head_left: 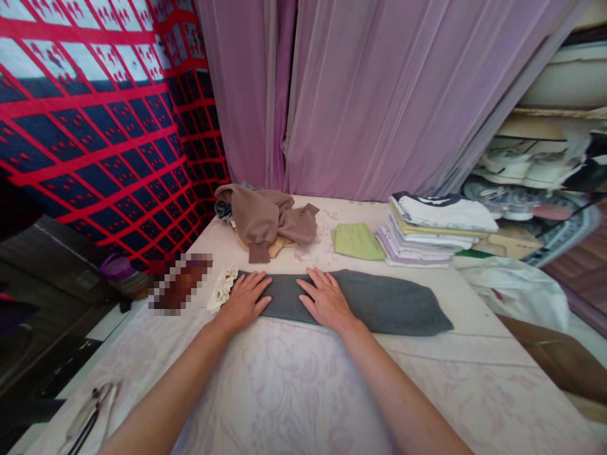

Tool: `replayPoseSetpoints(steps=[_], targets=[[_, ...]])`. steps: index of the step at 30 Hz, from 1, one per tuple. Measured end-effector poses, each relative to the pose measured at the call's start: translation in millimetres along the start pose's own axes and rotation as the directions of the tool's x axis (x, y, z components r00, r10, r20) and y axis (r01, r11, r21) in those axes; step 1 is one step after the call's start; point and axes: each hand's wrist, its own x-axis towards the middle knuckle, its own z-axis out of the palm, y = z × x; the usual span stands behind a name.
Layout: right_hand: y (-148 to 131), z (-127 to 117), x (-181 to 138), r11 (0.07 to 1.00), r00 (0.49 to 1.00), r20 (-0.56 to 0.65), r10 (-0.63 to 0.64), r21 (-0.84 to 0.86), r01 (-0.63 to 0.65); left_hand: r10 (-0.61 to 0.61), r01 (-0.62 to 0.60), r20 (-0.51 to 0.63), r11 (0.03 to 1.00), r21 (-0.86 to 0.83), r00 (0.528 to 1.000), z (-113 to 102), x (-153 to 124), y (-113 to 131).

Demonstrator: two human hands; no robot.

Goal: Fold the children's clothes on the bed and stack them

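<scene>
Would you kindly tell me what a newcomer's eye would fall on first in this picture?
The left hand and right hand lie flat and open on the left part of a long grey garment stretched across the pale surface in the middle. Behind it, a crumpled brown garment sits left of centre and a stack of folded clothes stands to the right. A bold red-and-navy checked cloth fills the upper left, beside mauve curtains.

1 head-worn camera looks forward and down from the near edge of the floral sheet (284, 392), close above the left hand (243, 302) and right hand (327, 303), facing the mauve curtain (379, 95); its wide lens bows the edges.
</scene>
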Motion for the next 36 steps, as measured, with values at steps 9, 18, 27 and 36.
replayPoseSetpoints(steps=[9, 18, 27, 36], targets=[[54.2, -10.6, -17.1, 0.946, 0.946, 0.109, 0.305, -0.147, -0.288, -0.012, 0.013, -0.025, 0.999, 0.037, 1.0, 11.9, -0.9, -10.8], [130.2, -52.1, -83.1, 0.725, 0.699, -0.327, 0.636, -0.054, -0.686, -0.016, 0.019, -0.039, 0.997, 0.075, 0.999, 10.8, 0.2, -7.5], [148.9, -73.2, -112.8, 0.393, 0.393, -0.164, 0.905, -0.032, -0.919, -0.015, 0.019, -0.032, 0.992, 0.125, 0.999, 8.9, 1.3, -4.3], [150.8, -58.7, -115.6, 0.415, 0.402, -0.25, 0.881, -0.001, -0.91, 0.003, 0.003, -0.041, 0.991, 0.136, 0.999, 8.6, 0.0, -4.4]])
